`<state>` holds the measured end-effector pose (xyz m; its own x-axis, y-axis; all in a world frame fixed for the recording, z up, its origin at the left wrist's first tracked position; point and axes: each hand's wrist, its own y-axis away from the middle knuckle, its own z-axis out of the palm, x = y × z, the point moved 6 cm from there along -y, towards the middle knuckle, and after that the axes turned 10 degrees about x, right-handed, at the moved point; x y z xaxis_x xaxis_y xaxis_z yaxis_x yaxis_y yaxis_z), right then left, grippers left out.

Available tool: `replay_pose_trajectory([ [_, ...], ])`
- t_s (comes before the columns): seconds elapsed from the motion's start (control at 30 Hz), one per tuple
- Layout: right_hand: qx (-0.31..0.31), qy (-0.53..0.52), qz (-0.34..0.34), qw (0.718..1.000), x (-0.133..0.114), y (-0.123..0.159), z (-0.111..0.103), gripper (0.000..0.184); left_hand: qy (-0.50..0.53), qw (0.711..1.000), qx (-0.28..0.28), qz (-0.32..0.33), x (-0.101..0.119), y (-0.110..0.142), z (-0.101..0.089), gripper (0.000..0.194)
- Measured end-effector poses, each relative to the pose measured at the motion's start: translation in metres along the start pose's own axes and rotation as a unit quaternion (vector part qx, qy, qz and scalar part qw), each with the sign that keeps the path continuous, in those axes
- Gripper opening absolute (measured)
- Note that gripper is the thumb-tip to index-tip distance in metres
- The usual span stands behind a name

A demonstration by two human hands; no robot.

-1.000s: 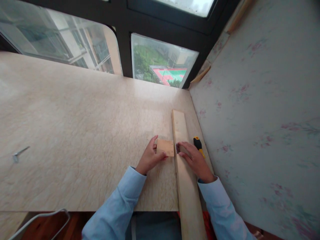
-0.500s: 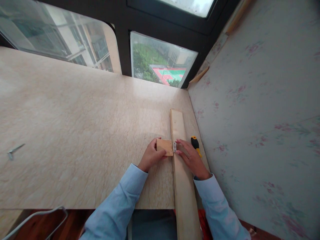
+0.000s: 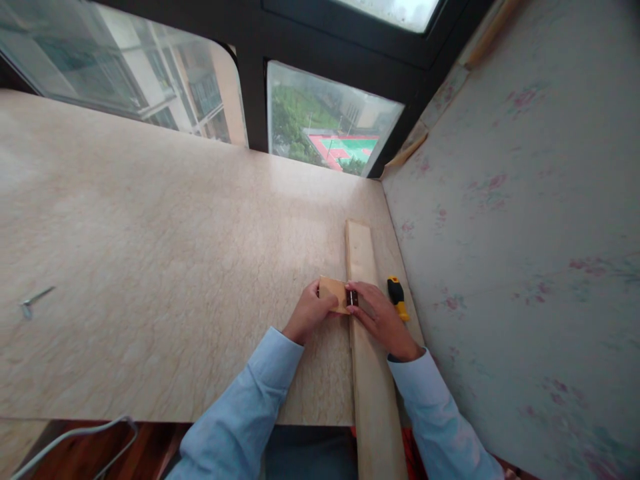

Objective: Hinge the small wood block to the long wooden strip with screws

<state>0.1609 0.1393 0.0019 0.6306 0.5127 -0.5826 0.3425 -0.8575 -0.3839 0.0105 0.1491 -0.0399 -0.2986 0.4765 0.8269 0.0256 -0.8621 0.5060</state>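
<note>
My left hand (image 3: 311,310) grips a small square wooden block (image 3: 331,292), thumb on top and fingers around its left side. At the block's right edge sits a small metal hinge (image 3: 353,298), looking dark and shiny from here. The thumb and fingertips of my right hand (image 3: 379,315) pinch the hinge at its far and near ends. Both block and hinge are at the left edge of a long wooden board (image 3: 373,373); whether the hinge touches the board cannot be made out.
A yellow and black tool handle (image 3: 398,298) lies right of the board, by the flowered wall (image 3: 525,200). Far left on the marbled tabletop (image 3: 175,280) is a small metal tool (image 3: 36,303). The board overhangs the front edge. A white cable (image 3: 95,430) hangs lower left.
The hinge turned from dark to a pale plate with holes, and now looks dark again. My right fingertips have closed in on it, and my left hand has shifted slightly right with the block.
</note>
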Motion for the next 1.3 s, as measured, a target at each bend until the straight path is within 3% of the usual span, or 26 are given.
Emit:
replay_pose_trajectory([
  [0.13, 0.001, 0.007, 0.001, 1.0, 0.003, 0.003, 0.0, 0.04, 0.022, 0.999, -0.003, -0.028, -0.005, -0.003, 0.003, 0.035],
  [0.47, 0.04, -0.024, 0.048, 0.998, -0.001, 0.01, 0.0, 0.041, 0.041, 0.997, 0.067, 0.007, -0.005, 0.004, 0.002, 0.029],
  [1.03, 0.079, -0.054, 0.09, 0.991, 0.004, 0.012, 0.001, 0.039, 0.098, 0.993, 0.06, 0.006, -0.011, 0.008, 0.009, 0.036],
  [1.3, 0.085, -0.059, 0.092, 0.99, 0.003, 0.013, 0.002, 0.038, 0.076, 0.994, 0.08, 0.028, -0.014, 0.008, 0.008, 0.032],
])
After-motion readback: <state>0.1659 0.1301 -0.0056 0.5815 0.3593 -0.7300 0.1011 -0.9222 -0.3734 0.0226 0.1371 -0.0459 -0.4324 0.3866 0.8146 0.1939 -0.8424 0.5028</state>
